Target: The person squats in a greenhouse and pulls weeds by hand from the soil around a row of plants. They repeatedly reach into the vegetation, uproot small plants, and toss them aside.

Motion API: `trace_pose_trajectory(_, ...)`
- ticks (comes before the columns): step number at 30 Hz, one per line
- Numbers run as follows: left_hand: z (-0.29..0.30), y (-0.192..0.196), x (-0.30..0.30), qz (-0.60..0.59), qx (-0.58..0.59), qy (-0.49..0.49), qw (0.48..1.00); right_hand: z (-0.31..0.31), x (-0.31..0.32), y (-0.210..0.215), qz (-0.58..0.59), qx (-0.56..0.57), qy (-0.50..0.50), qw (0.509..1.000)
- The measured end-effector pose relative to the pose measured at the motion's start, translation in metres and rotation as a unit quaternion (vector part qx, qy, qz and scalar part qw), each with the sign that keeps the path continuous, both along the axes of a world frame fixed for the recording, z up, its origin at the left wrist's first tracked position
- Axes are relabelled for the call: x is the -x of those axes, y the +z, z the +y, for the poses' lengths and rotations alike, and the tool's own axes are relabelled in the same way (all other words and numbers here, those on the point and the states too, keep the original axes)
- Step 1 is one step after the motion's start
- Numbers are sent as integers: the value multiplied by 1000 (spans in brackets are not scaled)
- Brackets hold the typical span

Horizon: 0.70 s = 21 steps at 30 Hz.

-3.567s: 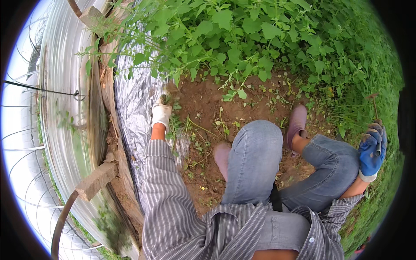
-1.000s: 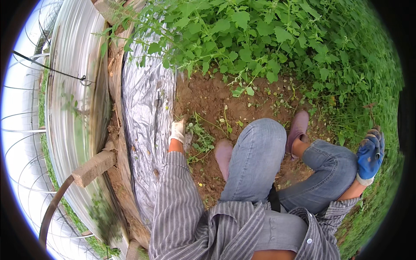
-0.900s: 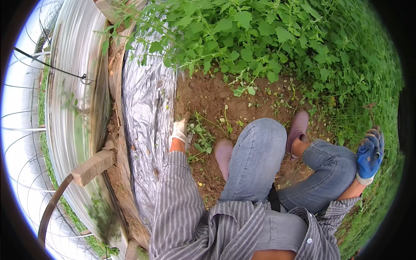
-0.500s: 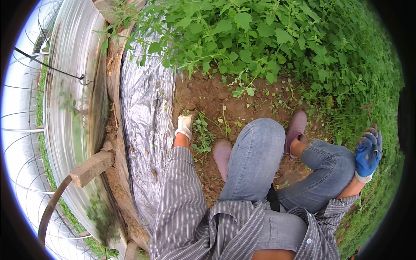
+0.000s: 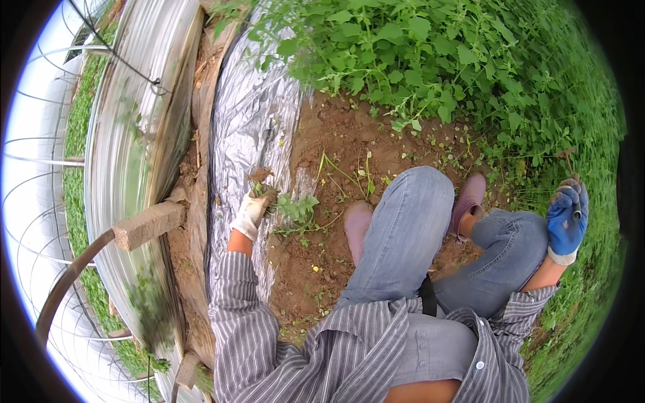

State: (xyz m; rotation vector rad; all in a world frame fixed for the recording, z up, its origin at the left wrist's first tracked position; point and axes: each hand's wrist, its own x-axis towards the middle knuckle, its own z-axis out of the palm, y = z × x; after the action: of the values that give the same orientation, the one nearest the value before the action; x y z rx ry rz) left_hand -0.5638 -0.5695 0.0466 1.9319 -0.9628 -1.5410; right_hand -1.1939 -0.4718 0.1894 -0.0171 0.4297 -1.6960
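Note:
My left hand, in a soiled white glove, is closed round an uprooted weed above the edge of the silvery plastic film. The weed's root clump with brown soil sticks out at the far side of the fist, and its leafy stems hang to the right over bare earth. Off to the right, beside my bent knee, my right hand wears a blue-coated glove. Its fingers are wrapped round a small hand hoe, whose rusty head points away from me toward the plants; most of the handle is hidden by the glove.
Dense green weeds fill the far side and the right. Brown soil with small seedlings lies before my pink boots. At left are clear plastic sheeting, a concrete block and a curved bar.
My left hand has moved left from the soil onto the film side, lifting the weed with its roots. My right hand stays beside the knee with the hoe. The view has shifted slightly.

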Motion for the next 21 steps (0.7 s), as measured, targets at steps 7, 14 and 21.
trace_pose_trajectory(7,-39,237,-11,72,236,119,962,-29,-28,2,40,41,37,998)
trace_pose_trajectory(14,-60,374,-193,-74,440,412,795,-48,-56,-26,9,79,75,994)
trace_pose_trajectory(21,38,153,-64,-95,333,156,925,-38,-26,-13,15,60,75,995)
